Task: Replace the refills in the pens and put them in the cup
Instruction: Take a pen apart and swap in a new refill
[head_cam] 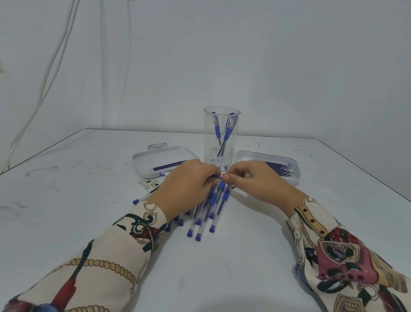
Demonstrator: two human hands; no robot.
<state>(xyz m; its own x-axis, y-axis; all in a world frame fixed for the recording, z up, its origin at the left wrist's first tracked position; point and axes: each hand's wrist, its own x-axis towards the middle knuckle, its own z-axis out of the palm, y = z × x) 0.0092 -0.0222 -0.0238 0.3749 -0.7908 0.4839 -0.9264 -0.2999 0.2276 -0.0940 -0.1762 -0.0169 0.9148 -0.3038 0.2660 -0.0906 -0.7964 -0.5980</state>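
Blue-capped pen (218,178) sits pinched between both hands, just above the pile of pens (204,213) in the middle of the counter (214,268). The left hand (187,184) curls its fingers round one end, and the right hand (254,180) pinches the other end. I think the pen is being opened or closed for its refill. Next comes a new refill from the right tray (289,175), past the old ones in the left tray (149,162). Far behind stands the clear cup (220,132) with two finished pens.
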